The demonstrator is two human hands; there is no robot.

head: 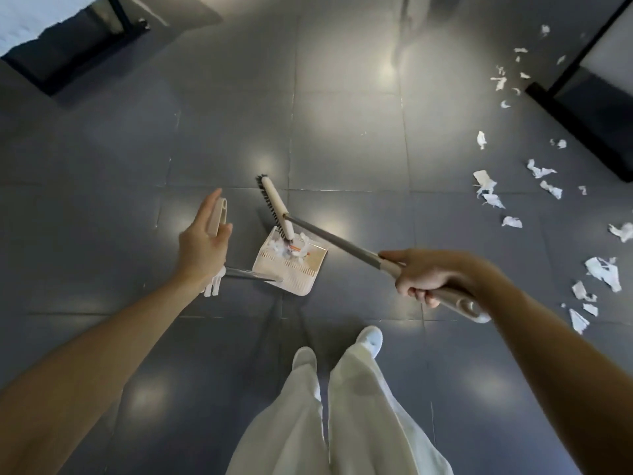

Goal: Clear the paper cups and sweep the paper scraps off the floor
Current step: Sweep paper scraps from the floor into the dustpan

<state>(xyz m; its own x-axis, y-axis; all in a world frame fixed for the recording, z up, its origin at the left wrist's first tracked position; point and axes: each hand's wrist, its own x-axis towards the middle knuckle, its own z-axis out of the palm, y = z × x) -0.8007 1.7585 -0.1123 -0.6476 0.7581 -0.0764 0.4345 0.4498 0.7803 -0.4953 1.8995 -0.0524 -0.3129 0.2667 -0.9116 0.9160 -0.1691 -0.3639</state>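
Note:
A cream dustpan (291,269) stands on the grey tiled floor ahead of my feet, with white paper scraps and something orange inside. My left hand (203,240) holds the top of the dustpan handle (217,214), thumb against it and fingers stretched out. My right hand (423,274) grips the broom handle (342,243). The broom head (275,207) lies across the dustpan mouth, bristles to the left. Several white paper scraps (486,188) are scattered over the floor at the right. No paper cup is visible.
A dark furniture base (589,114) stands at the right, close to the scraps. Another dark base (65,53) sits at the upper left. My white trousers and shoes (371,337) are at the bottom centre. Glare spots mark the tiles.

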